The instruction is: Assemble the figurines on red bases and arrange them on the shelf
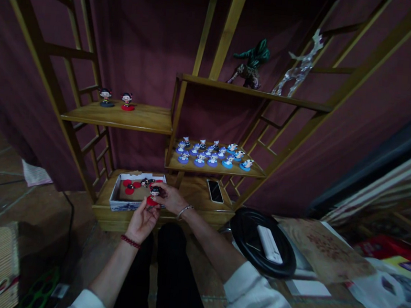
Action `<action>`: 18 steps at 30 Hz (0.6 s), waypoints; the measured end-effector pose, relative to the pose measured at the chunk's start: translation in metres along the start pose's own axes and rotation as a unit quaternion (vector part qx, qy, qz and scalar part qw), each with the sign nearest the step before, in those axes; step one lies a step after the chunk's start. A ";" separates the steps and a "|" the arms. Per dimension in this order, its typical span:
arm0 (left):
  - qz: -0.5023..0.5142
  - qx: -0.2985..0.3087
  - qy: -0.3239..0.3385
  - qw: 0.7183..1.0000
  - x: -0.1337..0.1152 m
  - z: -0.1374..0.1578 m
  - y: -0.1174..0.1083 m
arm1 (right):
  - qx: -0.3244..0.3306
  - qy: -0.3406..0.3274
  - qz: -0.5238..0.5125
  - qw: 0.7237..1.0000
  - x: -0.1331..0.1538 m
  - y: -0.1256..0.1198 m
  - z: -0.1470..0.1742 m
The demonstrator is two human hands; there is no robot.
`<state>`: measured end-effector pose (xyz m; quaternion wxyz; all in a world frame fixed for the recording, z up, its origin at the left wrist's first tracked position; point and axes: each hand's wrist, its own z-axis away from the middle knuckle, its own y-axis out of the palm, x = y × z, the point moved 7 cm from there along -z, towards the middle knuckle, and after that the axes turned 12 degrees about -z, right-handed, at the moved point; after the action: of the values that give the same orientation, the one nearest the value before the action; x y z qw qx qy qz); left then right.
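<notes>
Between my hands, above the near right corner of an open cardboard box point(115, 199), is a small black-haired figurine point(155, 192) on a red round base. My left hand point(142, 221) pinches the red base from below. The fingers of my right hand point(171, 199) close on the figurine's head from the right side. Inside the box lie more figurines point(144, 182) and several loose red discs point(129, 191). Two similar figurines stand on the left shelf point(136, 119), one on a dark base point(106, 98) and one on a red base point(127, 102).
Rows of small blue and purple-based figurines point(199, 159) fill the middle shelf. A phone point(215, 191) lies on the lower shelf. Higher up stand a green-hooded statue point(251, 64) and a clear deer figure point(299, 68). A round black stool point(243, 239) carries a white box point(269, 244).
</notes>
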<state>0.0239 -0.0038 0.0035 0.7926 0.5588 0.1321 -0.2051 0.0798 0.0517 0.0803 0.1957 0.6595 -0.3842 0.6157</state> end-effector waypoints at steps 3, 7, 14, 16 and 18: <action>-0.006 0.001 0.012 1.000 0.002 0.000 -0.005 | -0.008 -0.005 0.015 1.000 0.001 0.001 0.001; -0.008 0.002 0.019 1.000 0.003 0.001 -0.006 | -0.012 -0.003 0.021 1.000 0.003 0.004 0.004; 0.012 0.016 0.004 1.000 0.002 -0.001 -0.004 | 0.001 -0.010 0.006 1.000 0.001 0.006 0.001; 0.014 0.020 0.001 1.000 0.001 -0.001 -0.004 | 0.011 -0.011 -0.001 1.000 0.001 0.006 0.000; 0.015 0.020 -0.005 1.000 0.001 0.000 -0.002 | 0.020 -0.011 -0.008 1.000 0.004 0.007 -0.001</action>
<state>0.0239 -0.0045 0.0010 0.7847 0.5759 0.1155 -0.1981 0.0737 0.0466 0.0827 0.1835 0.6734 -0.3684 0.6142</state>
